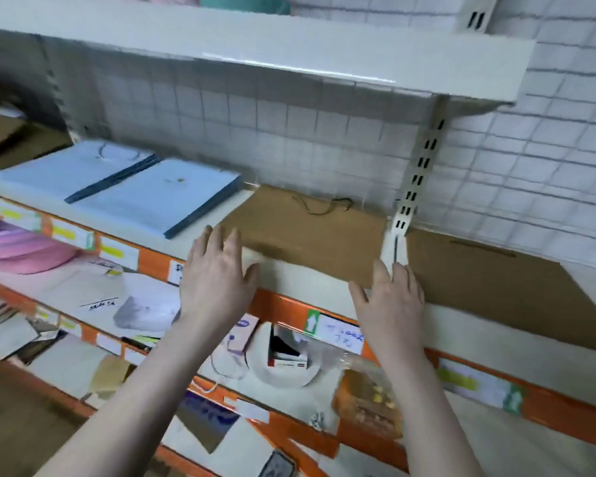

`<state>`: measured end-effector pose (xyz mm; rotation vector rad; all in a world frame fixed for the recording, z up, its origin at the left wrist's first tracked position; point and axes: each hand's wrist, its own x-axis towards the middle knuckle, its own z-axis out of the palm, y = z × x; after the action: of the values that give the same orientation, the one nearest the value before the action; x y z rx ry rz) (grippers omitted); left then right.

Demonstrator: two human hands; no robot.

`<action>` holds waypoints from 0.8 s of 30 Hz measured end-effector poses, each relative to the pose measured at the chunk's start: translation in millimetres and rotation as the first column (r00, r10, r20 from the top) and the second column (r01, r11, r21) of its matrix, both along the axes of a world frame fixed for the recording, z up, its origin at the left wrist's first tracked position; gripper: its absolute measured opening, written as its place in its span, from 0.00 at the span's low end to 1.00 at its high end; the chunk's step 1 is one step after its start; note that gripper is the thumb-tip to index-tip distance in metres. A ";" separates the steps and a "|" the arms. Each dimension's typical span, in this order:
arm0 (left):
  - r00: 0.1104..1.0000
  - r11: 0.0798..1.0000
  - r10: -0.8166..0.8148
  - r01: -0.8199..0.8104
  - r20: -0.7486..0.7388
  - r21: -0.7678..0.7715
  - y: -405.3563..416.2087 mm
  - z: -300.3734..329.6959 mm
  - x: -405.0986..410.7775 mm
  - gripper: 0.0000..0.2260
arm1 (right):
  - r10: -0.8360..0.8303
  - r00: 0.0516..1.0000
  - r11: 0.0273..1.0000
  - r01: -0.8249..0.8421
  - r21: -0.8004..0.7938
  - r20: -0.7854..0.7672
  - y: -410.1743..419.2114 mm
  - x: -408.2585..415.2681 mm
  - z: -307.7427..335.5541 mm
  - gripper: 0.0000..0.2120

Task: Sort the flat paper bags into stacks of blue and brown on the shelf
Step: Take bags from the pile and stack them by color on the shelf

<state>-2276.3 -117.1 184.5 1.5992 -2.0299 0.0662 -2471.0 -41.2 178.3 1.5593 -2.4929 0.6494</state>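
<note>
Two stacks of flat blue paper bags lie on the white shelf [310, 284]: one at the far left [73, 166], one beside it [159, 197]. A brown paper bag stack [310, 232] with a dark cord handle lies in the middle. Another brown bag [496, 287] lies to the right of the upright post. My left hand [217, 273] rests flat, fingers spread, at the near left corner of the middle brown stack. My right hand [389, 297] touches its near right corner with fingers apart. Neither hand grips a bag.
A white slotted upright post [410, 197] stands between the two brown bags. An upper shelf [255, 49] overhangs. Lower orange-edged shelves [283, 308] hold pink rolls [21, 246], a plate, boxes and packets. A wire grid backs the shelf.
</note>
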 end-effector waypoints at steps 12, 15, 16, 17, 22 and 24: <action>0.966 0.966 0.257 -0.258 -0.029 -0.018 -51.3 -1.3 254.4 0.25 | 0.275 0.961 0.958 -0.274 0.086 0.001 -106.1 231.8 12.0 0.28; 0.946 0.947 0.319 -0.321 -0.056 -0.026 -71.0 -3.5 291.1 0.24 | 0.345 0.938 0.936 -0.343 0.075 -0.015 -141.3 272.0 11.1 0.29; 0.939 0.940 0.338 -0.340 -0.056 -0.018 -79.0 -5.4 302.5 0.23 | 0.367 0.930 0.929 -0.365 0.063 -0.020 -154.5 285.6 10.5 0.29; 0.932 0.933 0.359 -0.360 -0.046 -0.016 -88.4 -7.6 314.3 0.23 | 0.386 0.922 0.921 -0.384 0.056 -0.019 -168.7 299.4 10.0 0.29; 0.900 0.900 0.436 -0.436 0.008 0.008 -156.4 -1.0 375.9 0.26 | 0.444 0.895 0.896 -0.445 0.010 0.034 -252.5 368.1 9.6 0.27; 0.886 0.886 0.464 -0.464 0.002 0.001 -187.9 10.7 401.2 0.26 | 0.462 0.885 0.887 -0.462 -0.007 0.058 -288.9 394.6 14.4 0.26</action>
<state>-1875.2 -304.9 195.2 2.0540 -1.6016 0.2428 -2076.3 -330.1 192.7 2.1939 -2.1605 0.7502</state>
